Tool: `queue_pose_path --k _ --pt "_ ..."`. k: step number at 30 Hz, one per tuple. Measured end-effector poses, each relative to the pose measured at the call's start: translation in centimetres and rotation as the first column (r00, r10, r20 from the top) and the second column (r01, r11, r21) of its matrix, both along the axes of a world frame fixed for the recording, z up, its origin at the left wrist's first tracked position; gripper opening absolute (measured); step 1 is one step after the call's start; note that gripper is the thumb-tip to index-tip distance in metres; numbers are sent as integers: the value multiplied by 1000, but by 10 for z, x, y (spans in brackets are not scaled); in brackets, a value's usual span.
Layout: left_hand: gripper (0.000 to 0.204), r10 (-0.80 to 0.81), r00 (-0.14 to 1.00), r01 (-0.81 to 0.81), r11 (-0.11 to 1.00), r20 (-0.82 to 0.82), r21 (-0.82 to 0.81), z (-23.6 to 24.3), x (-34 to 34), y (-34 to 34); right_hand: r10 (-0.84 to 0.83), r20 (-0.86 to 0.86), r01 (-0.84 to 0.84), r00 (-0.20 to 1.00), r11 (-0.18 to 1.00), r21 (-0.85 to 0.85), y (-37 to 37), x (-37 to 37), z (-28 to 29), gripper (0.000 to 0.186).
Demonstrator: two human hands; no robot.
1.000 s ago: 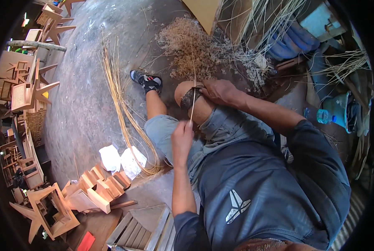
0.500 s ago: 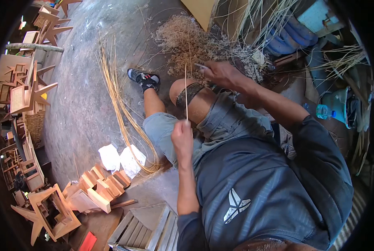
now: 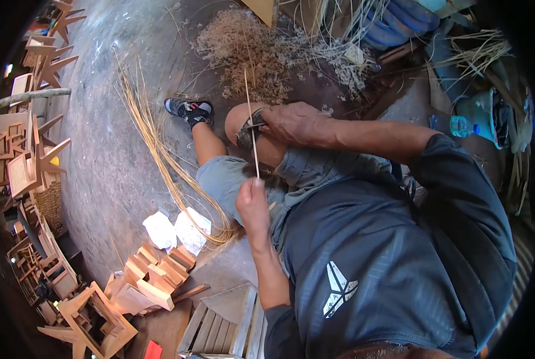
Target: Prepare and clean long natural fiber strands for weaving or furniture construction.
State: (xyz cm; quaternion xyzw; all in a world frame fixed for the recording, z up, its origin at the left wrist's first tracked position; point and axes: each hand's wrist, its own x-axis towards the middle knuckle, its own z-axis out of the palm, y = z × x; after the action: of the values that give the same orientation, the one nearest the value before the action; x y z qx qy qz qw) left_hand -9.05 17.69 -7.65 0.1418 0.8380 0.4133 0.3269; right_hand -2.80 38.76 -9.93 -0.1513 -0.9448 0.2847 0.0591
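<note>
My left hand [image 3: 251, 206] is closed on the lower end of a thin, pale rattan strip [image 3: 251, 96], which runs up across my raised knee. A dark pad [image 3: 243, 136] is strapped or laid on that knee, under the strip. My right hand [image 3: 291, 122] is closed on a small dark blade [image 3: 255, 125] that lies crosswise against the strip at the pad; its handle is hidden in my fingers. A large heap of curly shavings [image 3: 243, 51] lies on the floor beyond the knee.
A long bundle of rattan strips [image 3: 160, 155] and white sheets [image 3: 190, 230] lie on the floor at my left, with wooden pieces [image 3: 151, 275] and furniture frames [image 3: 88, 323] behind. Loose strands [image 3: 471, 54], a plastic bottle [image 3: 462, 125] and a bucket [image 3: 492, 119] are at my right.
My right hand lifted forward off the knee half a second ago and is now back on the pad with the blade against the strip. My left hand stays closed, slightly lower.
</note>
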Motion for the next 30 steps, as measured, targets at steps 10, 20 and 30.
queue_pose_path --k 10,20,30 --pt "14 191 941 -165 980 279 -113 85 53 -98 -130 184 181 974 939 -294 30 -5 -5 38" --pt "26 -155 987 154 987 28 36 34 -16 69 -46 142 72 989 981 -181 11 2 39 37" --pt "23 -112 994 112 973 11 -202 38 42 -123 -65 73 74 995 990 -119 23 -14 -1 36"
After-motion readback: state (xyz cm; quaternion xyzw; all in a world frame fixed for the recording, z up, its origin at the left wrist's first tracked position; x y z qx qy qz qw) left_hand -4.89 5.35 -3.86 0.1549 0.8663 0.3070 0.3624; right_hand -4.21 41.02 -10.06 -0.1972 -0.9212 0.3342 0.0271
